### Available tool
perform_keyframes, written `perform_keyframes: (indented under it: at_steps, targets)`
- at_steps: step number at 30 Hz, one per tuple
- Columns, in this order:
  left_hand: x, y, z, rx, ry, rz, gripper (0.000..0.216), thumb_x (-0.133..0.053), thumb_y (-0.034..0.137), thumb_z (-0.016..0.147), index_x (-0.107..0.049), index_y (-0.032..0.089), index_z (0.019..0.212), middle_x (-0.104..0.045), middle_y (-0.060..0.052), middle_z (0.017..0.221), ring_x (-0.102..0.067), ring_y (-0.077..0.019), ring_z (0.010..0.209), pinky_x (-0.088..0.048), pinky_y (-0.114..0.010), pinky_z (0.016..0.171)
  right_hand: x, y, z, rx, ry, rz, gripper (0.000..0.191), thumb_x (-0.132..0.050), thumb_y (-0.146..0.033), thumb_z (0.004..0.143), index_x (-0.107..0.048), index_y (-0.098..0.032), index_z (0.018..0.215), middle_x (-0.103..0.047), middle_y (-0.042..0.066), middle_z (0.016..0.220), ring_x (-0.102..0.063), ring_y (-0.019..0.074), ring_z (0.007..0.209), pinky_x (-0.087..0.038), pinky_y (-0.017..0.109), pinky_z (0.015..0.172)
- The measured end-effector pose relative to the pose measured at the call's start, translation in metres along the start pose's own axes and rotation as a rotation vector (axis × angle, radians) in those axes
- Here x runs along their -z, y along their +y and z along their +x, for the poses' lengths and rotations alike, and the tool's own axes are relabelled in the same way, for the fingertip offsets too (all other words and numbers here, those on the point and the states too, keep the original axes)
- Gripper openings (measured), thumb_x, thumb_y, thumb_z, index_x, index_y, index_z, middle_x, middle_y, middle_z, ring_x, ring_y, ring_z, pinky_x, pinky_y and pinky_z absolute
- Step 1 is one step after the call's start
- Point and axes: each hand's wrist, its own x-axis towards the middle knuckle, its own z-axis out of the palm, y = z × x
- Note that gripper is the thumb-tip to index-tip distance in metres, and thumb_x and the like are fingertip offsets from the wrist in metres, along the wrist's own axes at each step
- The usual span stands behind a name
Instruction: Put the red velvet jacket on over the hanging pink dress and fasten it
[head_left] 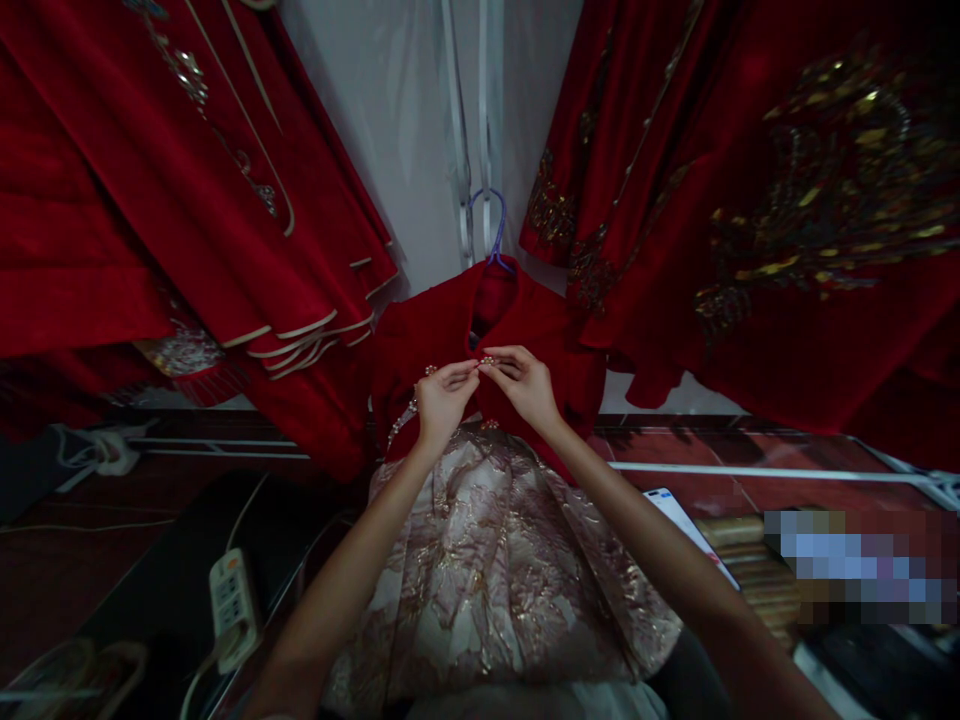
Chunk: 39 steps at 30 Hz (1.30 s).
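Observation:
A red jacket with beaded trim hangs from a purple hanger in front of me. My left hand and my right hand meet at its front opening, just below the collar. Both are closed, fingertips pinched together on a small beaded button fastening. Its exact parts are partly hidden by my fingers. Below the jacket spreads a pale pink and gold brocade skirt, reaching down toward my lap. Another beaded ornament shows lower on the jacket front.
Red garments hang on the left, and embroidered red ones on the right. A power strip with a cord lies at lower left. A phone rests at lower right, beside a slatted brown surface.

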Motion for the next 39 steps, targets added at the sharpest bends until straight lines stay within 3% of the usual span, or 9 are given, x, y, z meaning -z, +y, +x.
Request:
perform_keyframes:
  at_steps: [10, 16, 20, 24, 29, 32, 34, 36, 39]
  targets:
    - [0.002, 0.0, 0.005, -0.019, -0.086, 0.037, 0.02, -0.071, 0.028, 0.07, -0.072, 0.015, 0.085, -0.073, -0.007, 0.086, -0.069, -0.017, 0.075, -0.058, -0.033, 0.077, 0.002, 0.0, 0.009, -0.174, -0.04, 0.101, 0.033, -0.073, -0.03, 0.065, -0.065, -0.017, 0.093, -0.067, 0.005, 0.091, -0.063, 0.0153, 0.082, -0.051, 0.034, 0.086]
    - [-0.012, -0.007, 0.002, 0.022, -0.136, -0.157, 0.02, -0.065, 0.034, 0.075, -0.066, 0.018, 0.088, -0.07, -0.005, 0.091, -0.066, -0.0143, 0.084, -0.055, -0.029, 0.08, -0.008, 0.005, 0.01, -0.087, 0.1, 0.066, 0.024, -0.061, -0.03, 0.071, -0.05, -0.021, 0.09, -0.057, 0.002, 0.089, -0.058, 0.0131, 0.082, -0.05, 0.029, 0.08]
    - [-0.015, -0.014, -0.006, 0.16, -0.1, -0.375, 0.024, -0.054, 0.037, 0.083, -0.059, 0.019, 0.098, -0.066, -0.005, 0.098, -0.064, -0.0136, 0.091, -0.052, -0.031, 0.086, 0.006, 0.009, -0.01, -0.051, 0.043, -0.072, 0.046, -0.068, -0.029, 0.067, -0.043, -0.022, 0.105, -0.054, 0.004, 0.101, -0.056, 0.0136, 0.087, -0.049, 0.029, 0.077]
    - [-0.01, -0.024, -0.015, 0.252, -0.11, -0.377, 0.03, -0.05, 0.044, 0.084, -0.06, 0.017, 0.095, -0.066, -0.008, 0.102, -0.065, -0.0158, 0.091, -0.052, -0.034, 0.088, 0.031, 0.013, -0.029, -0.16, -0.091, -0.253, 0.039, -0.07, -0.034, 0.067, -0.048, -0.02, 0.096, -0.055, 0.0, 0.08, -0.053, 0.0109, 0.067, -0.047, 0.026, 0.063]
    - [-0.007, -0.029, -0.035, 0.405, -0.284, -0.347, 0.041, -0.054, 0.05, 0.083, -0.065, 0.017, 0.104, -0.068, -0.011, 0.106, -0.064, -0.0188, 0.098, -0.051, -0.034, 0.088, 0.037, 0.006, -0.025, -0.402, -0.083, 0.066, 0.043, -0.073, -0.043, 0.064, -0.047, -0.02, 0.089, -0.052, -0.006, 0.064, -0.049, 0.0071, 0.051, -0.046, 0.022, 0.048]
    - [-0.003, -0.028, -0.045, 0.379, -0.379, -0.304, 0.037, -0.066, 0.044, 0.075, -0.067, 0.017, 0.101, -0.07, -0.007, 0.097, -0.066, -0.0167, 0.085, -0.054, -0.032, 0.081, 0.03, 0.001, -0.021, -0.422, 0.01, 0.185, 0.047, -0.077, -0.041, 0.058, -0.047, -0.021, 0.089, -0.054, -0.006, 0.068, -0.055, 0.0087, 0.058, -0.054, 0.026, 0.055]
    - [0.006, -0.027, -0.043, 0.38, -0.313, -0.23, 0.036, -0.072, 0.043, 0.069, -0.068, 0.015, 0.093, -0.071, -0.006, 0.089, -0.066, -0.0148, 0.075, -0.055, -0.029, 0.07, 0.027, 0.0, -0.02, -0.382, 0.034, 0.187, 0.045, -0.077, -0.038, 0.058, -0.049, -0.021, 0.089, -0.058, -0.003, 0.075, -0.06, 0.0107, 0.067, -0.056, 0.03, 0.064]
    - [0.018, -0.026, -0.034, 0.372, -0.143, -0.177, 0.038, -0.076, 0.042, 0.064, -0.067, 0.014, 0.087, -0.071, -0.005, 0.085, -0.065, -0.0135, 0.069, -0.055, -0.027, 0.063, 0.025, -0.002, -0.021, -0.292, 0.063, 0.1, 0.039, -0.075, -0.035, 0.062, -0.05, -0.02, 0.088, -0.061, 0.0, 0.082, -0.06, 0.011, 0.071, -0.056, 0.029, 0.067]
    - [0.036, -0.022, -0.018, 0.293, 0.115, -0.145, 0.042, -0.08, 0.038, 0.058, -0.065, 0.014, 0.09, -0.071, -0.005, 0.082, -0.066, -0.0134, 0.07, -0.054, -0.025, 0.063, 0.018, -0.01, -0.025, -0.179, 0.098, -0.036, 0.028, -0.071, -0.033, 0.068, -0.054, -0.019, 0.086, -0.061, 0.002, 0.08, -0.056, 0.0096, 0.065, -0.052, 0.024, 0.059]
